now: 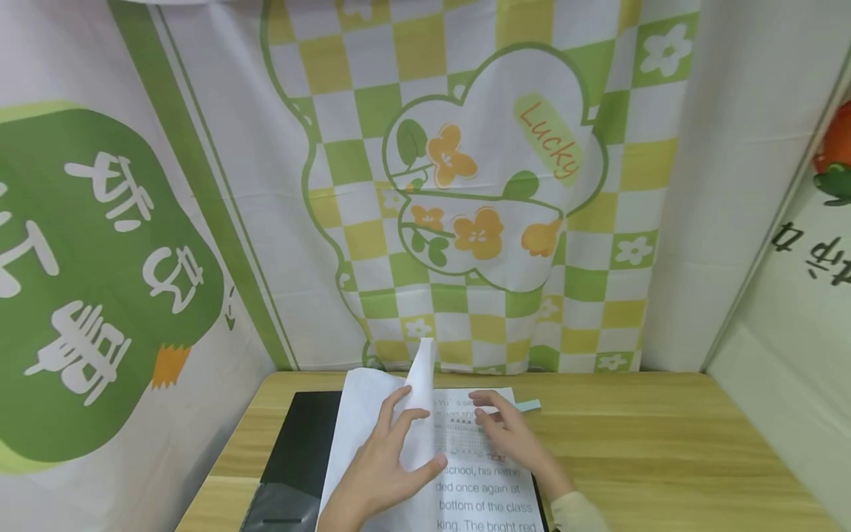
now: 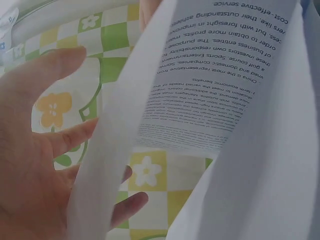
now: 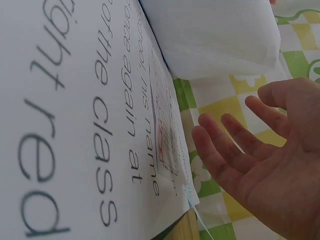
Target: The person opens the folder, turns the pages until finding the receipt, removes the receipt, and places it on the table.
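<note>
A document folder with a black cover (image 1: 302, 432) lies spread on the table. One white sheet (image 1: 422, 377) stands up along its middle, part-way turned. My left hand (image 1: 388, 462) is at the left of this sheet, fingers spread and fairly straight; in the left wrist view the sheet (image 2: 107, 165) crosses in front of some fingers. Over the upper part of the right-hand printed page (image 1: 488, 491) is my right hand (image 1: 508, 432), fingers loosely bent with nothing between them. The right wrist view shows that hand (image 3: 265, 150) apart from the raised sheet (image 3: 225, 35).
A pale blue strip (image 1: 528, 405) sticks out past the right page's upper edge. The wooden table (image 1: 665, 451) reaches back to a hanging cloth (image 1: 479, 318) with green and yellow checks. Printed cloth panels (image 1: 120, 295) stand at both sides.
</note>
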Demonstrator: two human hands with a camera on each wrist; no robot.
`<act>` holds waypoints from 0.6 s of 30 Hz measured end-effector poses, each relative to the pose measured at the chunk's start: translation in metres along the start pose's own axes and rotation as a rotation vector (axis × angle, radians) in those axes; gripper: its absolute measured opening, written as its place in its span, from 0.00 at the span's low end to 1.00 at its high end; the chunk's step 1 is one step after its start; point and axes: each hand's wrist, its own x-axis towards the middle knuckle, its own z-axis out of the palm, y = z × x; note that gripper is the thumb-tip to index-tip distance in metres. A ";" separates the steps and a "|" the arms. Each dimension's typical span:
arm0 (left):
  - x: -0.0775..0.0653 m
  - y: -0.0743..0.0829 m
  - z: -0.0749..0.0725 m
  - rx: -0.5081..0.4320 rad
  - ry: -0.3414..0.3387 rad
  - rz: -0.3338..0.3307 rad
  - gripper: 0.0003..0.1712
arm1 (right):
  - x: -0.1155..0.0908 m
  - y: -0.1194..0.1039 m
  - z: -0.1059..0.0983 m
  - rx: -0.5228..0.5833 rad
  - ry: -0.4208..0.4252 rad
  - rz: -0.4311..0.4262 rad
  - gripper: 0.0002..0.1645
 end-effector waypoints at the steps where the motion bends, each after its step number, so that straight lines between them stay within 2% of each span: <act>1: 0.000 -0.001 0.001 0.008 0.006 0.005 0.37 | 0.000 0.002 -0.002 -0.008 0.003 -0.011 0.21; 12: 0.001 -0.008 0.004 0.099 0.081 0.052 0.40 | 0.002 0.018 -0.019 -0.097 0.126 0.022 0.16; 18: 0.000 -0.012 0.008 0.125 0.099 0.048 0.44 | 0.002 0.027 -0.024 -0.105 0.170 0.088 0.16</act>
